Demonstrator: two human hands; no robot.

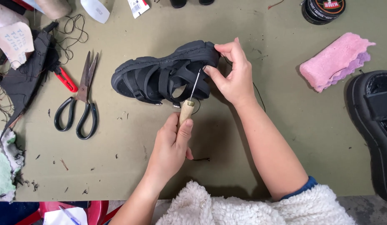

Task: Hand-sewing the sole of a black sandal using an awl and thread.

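Note:
A black chunky-soled strappy sandal (151, 77) lies on its side on the olive-green table (285, 137). My right hand (233, 75) grips its heel end, with the fingers pinching at a strap and a thin black thread trailing below the hand. My left hand (170, 150) is closed around the wooden handle of an awl (187, 110). The awl's metal needle points up and touches the sandal's rear strap, right by my right fingertips.
Black-handled scissors (79, 102) and a red-handled tool (66, 80) lie at the left beside black fabric (24, 79) and loose thread. A pink sponge (335, 60), a round tin (322, 9) and a second black sandal (374, 125) lie at the right. A rag (6, 166) lies at the left edge.

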